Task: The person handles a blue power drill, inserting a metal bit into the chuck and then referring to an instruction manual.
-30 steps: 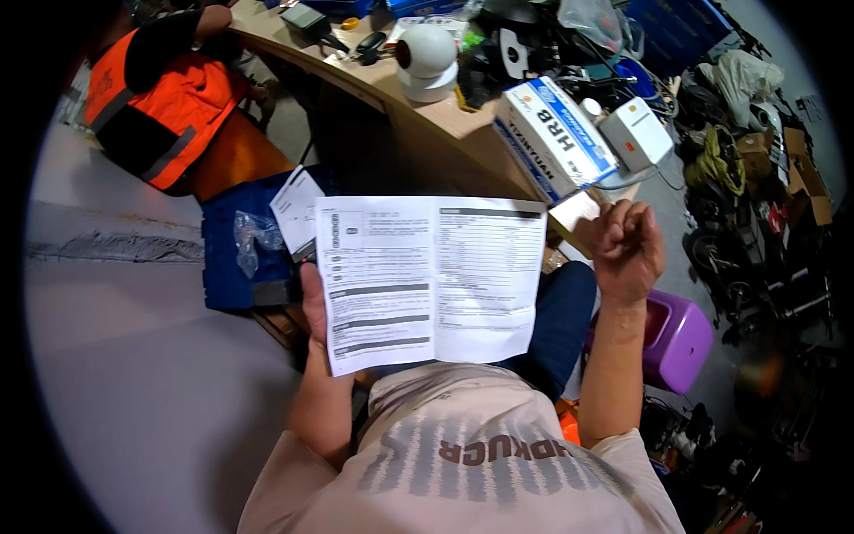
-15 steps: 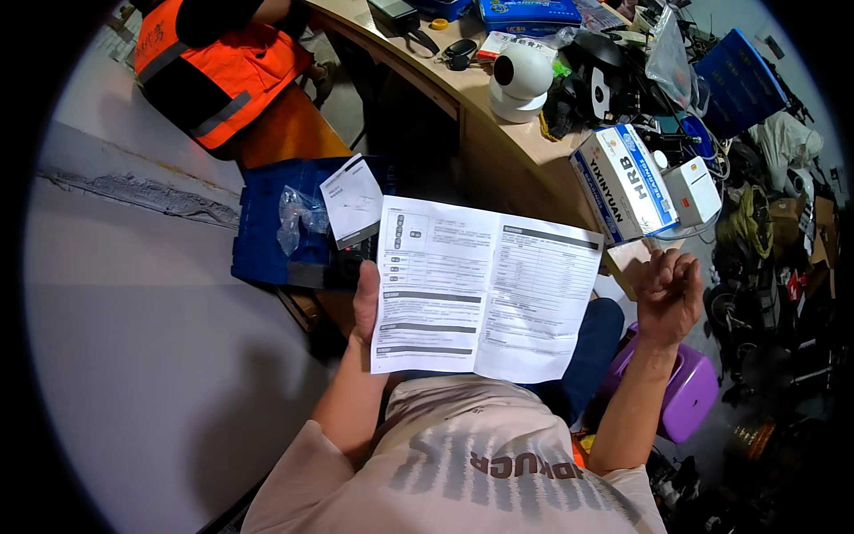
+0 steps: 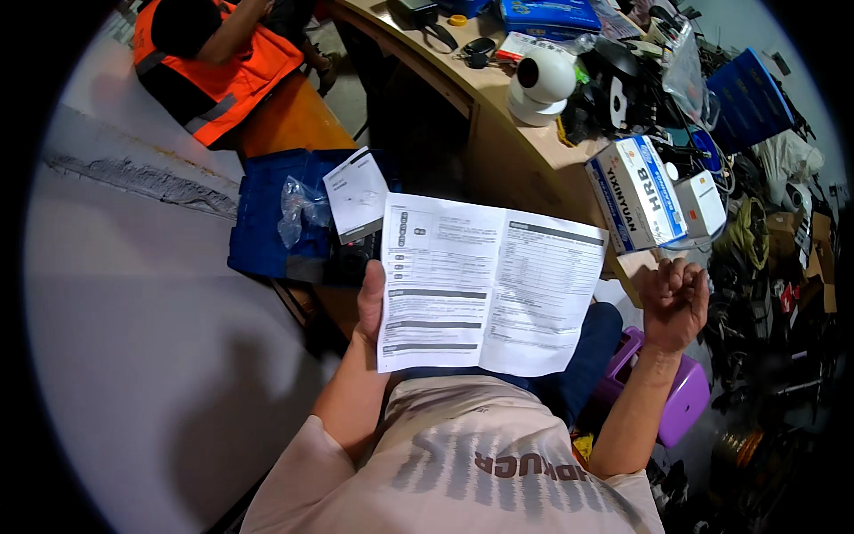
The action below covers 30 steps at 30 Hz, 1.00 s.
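Note:
An unfolded instruction leaflet [image 3: 494, 285], white with printed text and dark heading bars, is spread in front of my chest. My left hand [image 3: 371, 303] grips its left edge, thumb on top and the other fingers hidden behind the paper. Apart from the leaflet, my right hand [image 3: 674, 304] is raised at the right with its fingers curled in, and nothing shows in them. Beyond the leaflet, a smaller white booklet [image 3: 358, 194] leans in an open blue case [image 3: 253, 205], beside a crumpled clear plastic bag [image 3: 301, 214].
A wooden desk [image 3: 498, 89] carries a white camera [image 3: 543, 84], a white and blue box [image 3: 633, 196] and a small white box [image 3: 701, 203]. A purple stool [image 3: 685, 396] stands below my right arm. Another person in an orange vest [image 3: 253, 62] sits at far left. Clutter lines the right.
The view has shifted slightly, so desk items appear further right and lower. My left hand keeps hold of the leaflet, and my right hand stays curled. The other person's arm has moved.

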Motion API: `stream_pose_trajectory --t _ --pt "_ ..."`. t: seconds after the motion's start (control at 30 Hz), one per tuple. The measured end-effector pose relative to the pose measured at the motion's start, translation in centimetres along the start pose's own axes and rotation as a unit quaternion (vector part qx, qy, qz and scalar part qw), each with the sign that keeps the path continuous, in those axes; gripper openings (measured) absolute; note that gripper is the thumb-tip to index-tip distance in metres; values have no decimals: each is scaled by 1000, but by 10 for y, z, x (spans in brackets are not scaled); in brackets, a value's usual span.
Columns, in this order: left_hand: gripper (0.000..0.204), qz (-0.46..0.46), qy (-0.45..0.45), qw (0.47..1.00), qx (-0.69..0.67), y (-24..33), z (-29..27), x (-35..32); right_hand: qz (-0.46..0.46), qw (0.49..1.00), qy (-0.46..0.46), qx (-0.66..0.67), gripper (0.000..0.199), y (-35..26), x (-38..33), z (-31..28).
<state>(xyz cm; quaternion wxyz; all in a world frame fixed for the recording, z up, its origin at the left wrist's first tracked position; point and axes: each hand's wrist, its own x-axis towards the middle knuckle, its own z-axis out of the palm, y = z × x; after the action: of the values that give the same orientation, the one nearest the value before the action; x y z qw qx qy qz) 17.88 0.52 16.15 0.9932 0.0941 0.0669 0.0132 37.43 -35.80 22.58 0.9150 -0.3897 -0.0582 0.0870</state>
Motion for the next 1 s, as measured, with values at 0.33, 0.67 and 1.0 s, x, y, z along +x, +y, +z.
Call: stream_pose_trajectory --t 0.33,0.67,1.0 --pt "95 6 -36 999 -21 -3 -1 5 4 1000 -11 6 32 -1 1 2" --pt "98 -11 -59 998 -21 -2 1 10 12 999 -32 10 32 -1 1 2" --pt "98 1 -44 999 -26 -3 3 12 9 999 -48 8 30 0 1 0"
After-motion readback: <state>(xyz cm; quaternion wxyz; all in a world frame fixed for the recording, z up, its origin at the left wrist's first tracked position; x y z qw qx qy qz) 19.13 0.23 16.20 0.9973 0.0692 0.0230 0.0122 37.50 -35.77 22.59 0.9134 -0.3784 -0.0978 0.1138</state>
